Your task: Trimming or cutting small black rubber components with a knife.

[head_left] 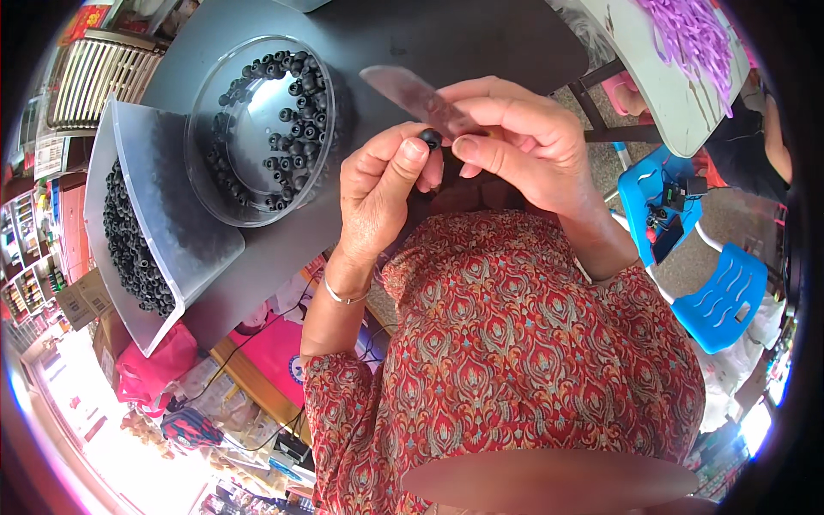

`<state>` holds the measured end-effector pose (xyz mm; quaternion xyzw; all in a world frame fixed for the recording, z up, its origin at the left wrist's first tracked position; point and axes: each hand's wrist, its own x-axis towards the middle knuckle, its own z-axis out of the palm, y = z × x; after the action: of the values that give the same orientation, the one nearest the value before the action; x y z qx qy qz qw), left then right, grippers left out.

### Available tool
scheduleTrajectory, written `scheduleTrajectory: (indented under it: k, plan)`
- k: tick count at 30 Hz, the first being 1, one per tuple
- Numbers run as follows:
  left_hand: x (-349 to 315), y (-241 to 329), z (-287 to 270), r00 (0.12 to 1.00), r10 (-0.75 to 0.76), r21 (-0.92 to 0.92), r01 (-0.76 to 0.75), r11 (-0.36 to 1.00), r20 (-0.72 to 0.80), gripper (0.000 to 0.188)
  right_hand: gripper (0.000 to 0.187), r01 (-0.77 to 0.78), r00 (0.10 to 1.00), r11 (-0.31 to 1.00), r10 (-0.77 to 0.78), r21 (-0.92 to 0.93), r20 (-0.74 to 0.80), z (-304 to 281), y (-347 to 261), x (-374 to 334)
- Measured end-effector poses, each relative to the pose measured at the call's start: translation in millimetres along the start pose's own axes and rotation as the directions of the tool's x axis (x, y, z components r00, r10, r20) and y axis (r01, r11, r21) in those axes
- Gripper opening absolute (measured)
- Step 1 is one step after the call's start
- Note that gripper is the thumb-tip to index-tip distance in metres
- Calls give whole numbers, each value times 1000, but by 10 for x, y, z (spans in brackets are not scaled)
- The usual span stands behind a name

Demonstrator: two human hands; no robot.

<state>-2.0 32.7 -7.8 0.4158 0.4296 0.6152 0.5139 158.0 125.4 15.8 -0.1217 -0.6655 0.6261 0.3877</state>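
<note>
My left hand (pixel 375 190) pinches a small round black piece (pixel 431 138) with a hollow end between thumb and fingers. In my right hand (pixel 534 142) is a knife (pixel 412 93), its handle mostly hidden by the fingers. The broad blade points up and to the left, above the black piece; whether the two touch I cannot tell. Left of my hands, a clear round plastic bowl (pixel 194 146) on the dark table (pixel 378 34) holds many similar black pieces. Farther left, a translucent plastic bin (pixel 184 257) is heaped with more of them.
At the upper right, a pale table (pixel 678 112) carries a pile of purple strips (pixel 687 34). A blue chair (pixel 721 300) stands to the right, with a small dark device on its blue seat. Another person's arm (pixel 777 142) shows at the right edge. Pink bags (pixel 159 365) lie lower left.
</note>
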Motion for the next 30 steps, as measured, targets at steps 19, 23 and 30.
scheduleTrajectory:
  k: [19, 23, 30]
  plan:
    - [46, 37, 123, 997, -15, 63, 19, 998, -75, 19, 23, 70, 998, 982, -69, -174, 12, 53, 49, 15]
    - [27, 38, 137, 995, 5, 74, 2, 997, -98, 19, 23, 43, 999, 982, -43, -185, 1, 47, 34, -5]
    - [36, 31, 108, 996, 13, 49, -9, 999, -92, 24, 24, 46, 999, 964, -48, -261, -1, 65, -6, 41]
